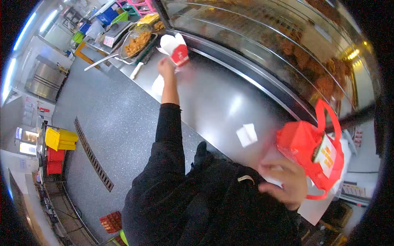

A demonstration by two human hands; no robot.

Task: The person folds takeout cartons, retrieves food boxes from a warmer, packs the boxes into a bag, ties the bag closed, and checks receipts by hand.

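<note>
My left hand [166, 69] reaches out along the steel counter, right beside a red and white takeaway box [179, 55] with its top flaps open. The fingers are small and partly hidden, so I cannot tell whether they grip the box. Under that forearm lies something white [158, 86]. My right hand [287, 182] is blurred by motion, its fingers apart and bent, next to a red carry bag [298, 139] with looped handles and a white label. Between the hands, a folded white paper piece [247, 135] lies on the counter.
A glass display case [266, 41] runs along the counter's [213, 96] far side. At the far end are a long-handled strainer [137, 43] with fried food and a white-handled utensil [137, 70]. Yellow [61, 139] and red bins [54, 160] stand across the floor, left.
</note>
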